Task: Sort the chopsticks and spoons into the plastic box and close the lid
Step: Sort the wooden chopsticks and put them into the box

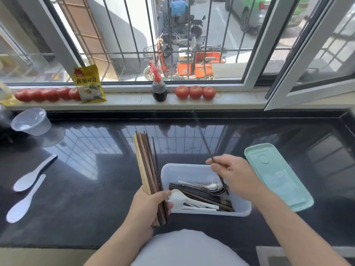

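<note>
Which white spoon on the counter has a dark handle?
The far spoon, lying nearer the window: its handle end is dark. The near spoon beside it is white all over.

The left hand [148, 205] covers the lower part of the chopstick bundle [146, 162] just left of the plastic box [203, 213]. In the box, the spoon handles disappear under dark chopsticks. Above it, the single chopstick [203, 139] is blurred.
</note>
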The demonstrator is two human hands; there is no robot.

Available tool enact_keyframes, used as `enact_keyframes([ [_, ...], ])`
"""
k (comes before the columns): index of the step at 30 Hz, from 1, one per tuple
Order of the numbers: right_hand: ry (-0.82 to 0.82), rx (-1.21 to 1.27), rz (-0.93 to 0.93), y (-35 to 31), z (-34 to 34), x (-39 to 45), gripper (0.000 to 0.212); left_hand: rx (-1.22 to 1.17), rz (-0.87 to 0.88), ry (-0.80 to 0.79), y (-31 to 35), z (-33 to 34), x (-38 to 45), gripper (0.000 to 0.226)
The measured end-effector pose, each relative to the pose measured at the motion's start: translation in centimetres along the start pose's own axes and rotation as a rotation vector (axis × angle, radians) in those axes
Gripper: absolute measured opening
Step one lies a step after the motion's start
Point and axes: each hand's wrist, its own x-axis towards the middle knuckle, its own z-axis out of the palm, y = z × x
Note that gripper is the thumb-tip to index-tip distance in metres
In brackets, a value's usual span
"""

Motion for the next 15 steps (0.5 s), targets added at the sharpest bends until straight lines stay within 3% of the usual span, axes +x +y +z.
enact_keyframes([
  [2,-0.293,-0.61,0.012,2.1,-0.1,0.4,0.032,-0.012,0.026,0.056,-0.1,-0.6,0.5,0.026],
  [4,-0.462,-0.86,0.039,3.7,1.7,0.7,0.027,-0.013,0.05,0.084,-0.1,-0.8,1.0,0.023],
  [13,-0.512,-1.013,0.068,7.3,7.2,3.0,0.01,0.005,0.031,0.032,-0.2,0.0,0.3,0.022],
  [15,-0.479,-0.973,0.079,7.3,6.9,2.7,0.016,-0.011,0.025,0.049,0.0,0.0,0.4,0.025],
])
